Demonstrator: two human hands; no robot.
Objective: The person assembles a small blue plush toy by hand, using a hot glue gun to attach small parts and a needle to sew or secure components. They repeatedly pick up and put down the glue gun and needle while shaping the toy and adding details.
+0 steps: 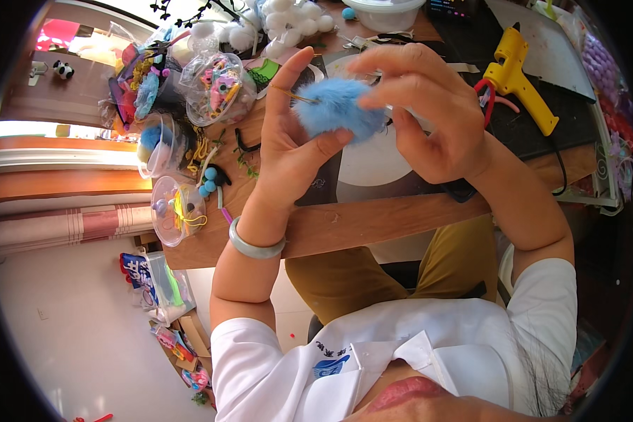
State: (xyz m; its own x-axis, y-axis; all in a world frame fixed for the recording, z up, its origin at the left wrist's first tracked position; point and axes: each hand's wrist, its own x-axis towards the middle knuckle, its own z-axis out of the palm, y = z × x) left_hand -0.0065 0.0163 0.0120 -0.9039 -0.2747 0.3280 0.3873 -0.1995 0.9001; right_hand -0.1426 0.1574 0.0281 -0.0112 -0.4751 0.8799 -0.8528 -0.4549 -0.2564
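My left hand [290, 137] holds a fluffy light-blue pom-pom [335, 108] above the desk, its thumb pressed on the near side. A thin gold cord [298, 96] runs from the pom-pom to my raised left index finger. At the pom-pom's right side is my right hand [438, 113], slightly blurred, with fingers and thumb apart. Its fingertips overlap the edge of the fur; whether they touch it cannot be told. Below both hands lies a pale round shape [374, 161] on a dark mat [319, 184].
A yellow hot-glue gun [522, 79] lies at the right on a black surface. Along the left stand clear plastic tubs [161, 232] with yellow cord, pom-poms and small charms. White pom-poms [290, 21] and a lidded clear tub [387, 13] are at the back. The wooden desk edge [374, 224] runs before me.
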